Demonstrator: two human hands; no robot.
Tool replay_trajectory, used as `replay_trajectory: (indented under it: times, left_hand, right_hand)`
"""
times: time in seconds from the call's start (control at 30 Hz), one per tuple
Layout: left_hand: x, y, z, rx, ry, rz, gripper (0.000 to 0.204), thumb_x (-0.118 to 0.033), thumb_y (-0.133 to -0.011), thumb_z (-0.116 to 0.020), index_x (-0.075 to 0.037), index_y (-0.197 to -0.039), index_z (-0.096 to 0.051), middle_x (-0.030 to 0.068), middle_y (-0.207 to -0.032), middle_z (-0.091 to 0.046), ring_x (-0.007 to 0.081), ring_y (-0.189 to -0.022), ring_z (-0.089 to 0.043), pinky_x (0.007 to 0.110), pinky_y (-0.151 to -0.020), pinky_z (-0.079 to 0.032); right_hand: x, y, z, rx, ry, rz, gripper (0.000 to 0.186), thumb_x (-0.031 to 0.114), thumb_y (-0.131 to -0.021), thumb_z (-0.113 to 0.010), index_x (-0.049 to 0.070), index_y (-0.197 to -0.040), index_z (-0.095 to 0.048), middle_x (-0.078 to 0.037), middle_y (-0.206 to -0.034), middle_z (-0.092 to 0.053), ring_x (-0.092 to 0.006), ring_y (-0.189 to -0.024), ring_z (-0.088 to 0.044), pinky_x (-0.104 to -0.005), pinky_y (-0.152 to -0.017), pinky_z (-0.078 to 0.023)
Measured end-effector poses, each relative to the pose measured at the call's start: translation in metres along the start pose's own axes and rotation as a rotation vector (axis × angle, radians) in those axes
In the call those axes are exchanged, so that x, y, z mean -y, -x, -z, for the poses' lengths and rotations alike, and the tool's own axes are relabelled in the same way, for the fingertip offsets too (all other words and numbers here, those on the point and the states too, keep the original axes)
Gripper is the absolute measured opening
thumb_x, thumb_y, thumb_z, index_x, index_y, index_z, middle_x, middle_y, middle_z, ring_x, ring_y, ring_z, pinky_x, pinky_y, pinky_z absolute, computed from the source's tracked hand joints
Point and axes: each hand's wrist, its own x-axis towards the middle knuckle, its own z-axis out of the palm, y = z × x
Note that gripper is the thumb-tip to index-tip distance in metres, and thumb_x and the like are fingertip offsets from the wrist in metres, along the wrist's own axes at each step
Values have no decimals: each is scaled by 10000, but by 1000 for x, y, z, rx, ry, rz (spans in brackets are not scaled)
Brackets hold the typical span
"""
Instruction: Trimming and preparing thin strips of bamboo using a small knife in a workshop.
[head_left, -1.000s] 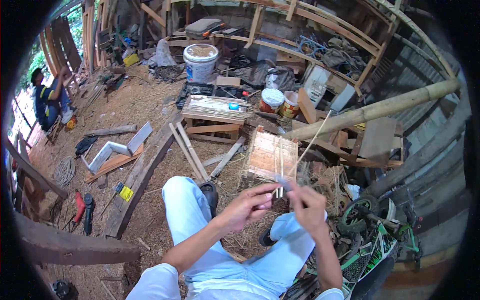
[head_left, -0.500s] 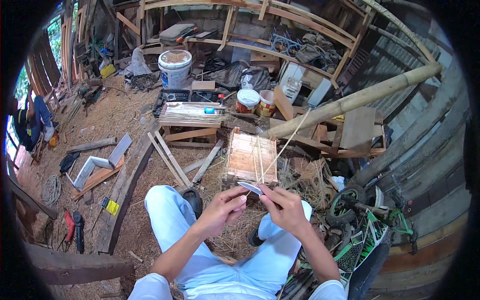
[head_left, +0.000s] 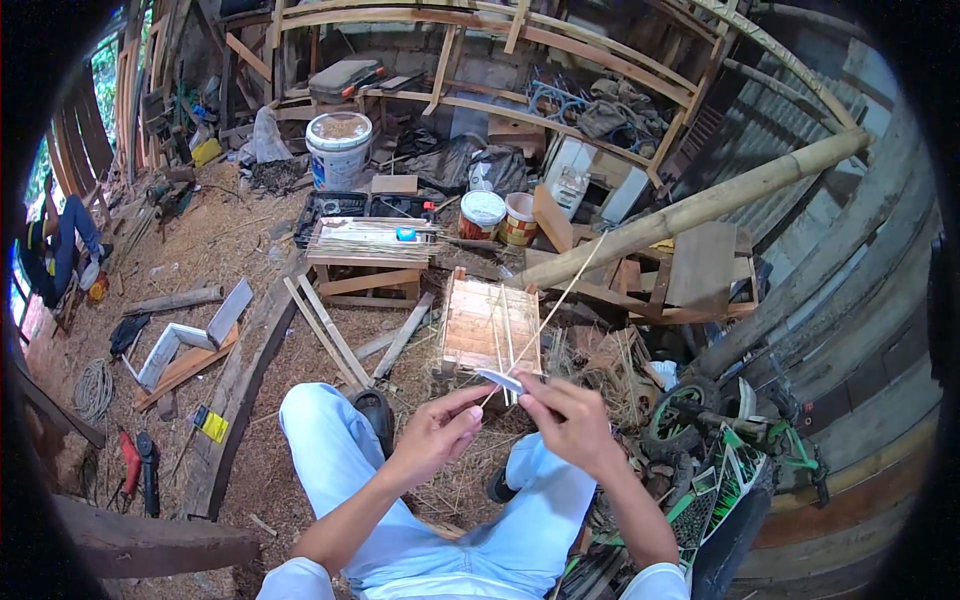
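My right hand (head_left: 575, 424) grips a knife, its handle inside my fingers and its bright blade (head_left: 497, 380) pointing left. Pinched between the fingertips of my left hand (head_left: 436, 437) is the near end of a thin bamboo strip (head_left: 573, 282). From there the strip runs past the blade and slants up and away to the right. Both hands are close together above my knees. Beyond them stands a low wooden bench (head_left: 470, 330), with a couple of other thin strips (head_left: 505, 325) lying over its top.
A small wooden stand (head_left: 370, 282) holds many thin strips and a blue tape measure (head_left: 405, 234). A thick bamboo pole (head_left: 700, 210) slants across the right. A bicycle (head_left: 700, 440) lies at my right; a heavy beam (head_left: 245, 390) lies at my left. Another person (head_left: 65, 240) sits far left.
The whole view has shifted slightly left. My left fingers have straightened a little along the strip; the knife remains against it in my right hand.
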Motion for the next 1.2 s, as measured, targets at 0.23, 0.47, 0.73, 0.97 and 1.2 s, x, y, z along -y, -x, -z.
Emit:
replay_trajectory:
  times: [0.23, 0.47, 0.73, 0.97, 1.2]
  left_hand:
    - [7, 6, 4, -35, -242, -89, 390, -209, -967, -498, -76, -1334, -488, -63, -637, -416, 23, -524, -349, 197, -453, -285]
    - [12, -9, -6, -180, -234, -213, 209, -107, -940, -534, -8, -1110, -603, -42, -733, -563, 15, -630, -442, 184, -551, -366]
    - [5, -2, -12, -192, -473, -269, 171, -132, -924, -572, 14, -998, -622, -14, -707, -564, 37, -620, -474, 203, -544, -383]
    - [-5, 13, -16, -158, -538, -182, 185, -162, -930, -573, 8, -976, -631, -15, -688, -547, 34, -609, -444, 199, -528, -354]
    - [5, 5, -15, 2, -280, -134, 210, -162, -939, -534, -3, -1017, -647, -22, -694, -574, 17, -589, -401, 209, -507, -329]
  right_hand:
    - [-15, -19, 14, -210, 36, -167, 212, 95, -839, -635, 13, -1029, -683, -160, -760, -657, -253, -615, -631, -329, -570, -493]
    - [16, 5, -10, 309, -506, -441, 253, 127, -908, -588, 1, -1127, -611, -69, -758, -648, -95, -602, -572, -229, -541, -452]
    - [17, -4, 3, 487, -1044, -703, 305, 194, -958, -528, 9, -1197, -567, -17, -759, -603, -16, -517, -356, -184, -462, -295]
    - [-3, -5, 34, 194, -1073, -714, 270, 147, -946, -535, 1, -1165, -591, -18, -719, -573, -7, -480, -336, -167, -434, -258]
    - [22, 2, 14, 504, -1083, -718, 289, 179, -940, -562, 4, -1166, -605, -10, -707, -598, -14, -498, -359, -171, -436, -263]
